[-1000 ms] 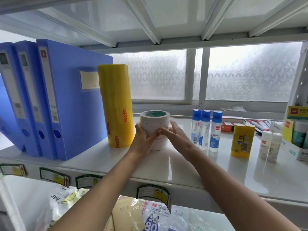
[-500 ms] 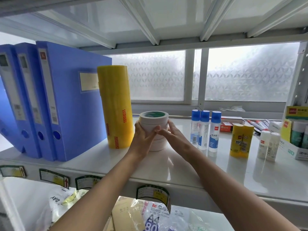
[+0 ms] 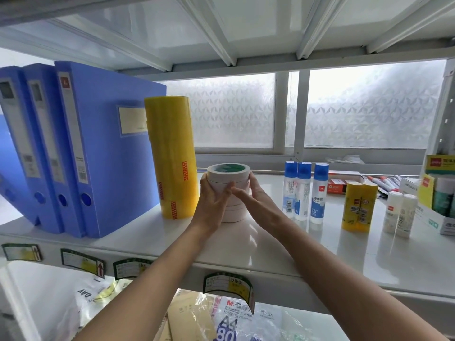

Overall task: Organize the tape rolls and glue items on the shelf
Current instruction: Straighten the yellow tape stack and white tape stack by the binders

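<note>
- White tape stack [image 3: 229, 193] – several rolls piled upright, green core showing on top, standing on the white shelf [image 3: 307, 247] mid-front.
- Left hand [image 3: 211, 203] pressed on the stack's left side, fingers wrapped round the front; right hand [image 3: 253, 203] flat vs. the right side. Grip of both: clamped on the stack from opposite sides, fingertips nearly meeting in front.
- Tall yellow tape column [image 3: 172, 156] just beside the stack on its left, upright; can't tell if touching.
- Blue file boxes [image 3: 98, 143], three, leaning, further left.
- Right of the stack: three blue-capped glue bottles [image 3: 304, 190] in a tight row, near but apart from the right hand.
- Then two yellow glue sticks [image 3: 358, 205] side by side, then two small white glue sticks [image 3: 398, 212].
- Far right edge: display box [image 3: 438, 200] w/ more sticks.
- Price labels [image 3: 229, 289] hang on the shelf's front edge.
</note>
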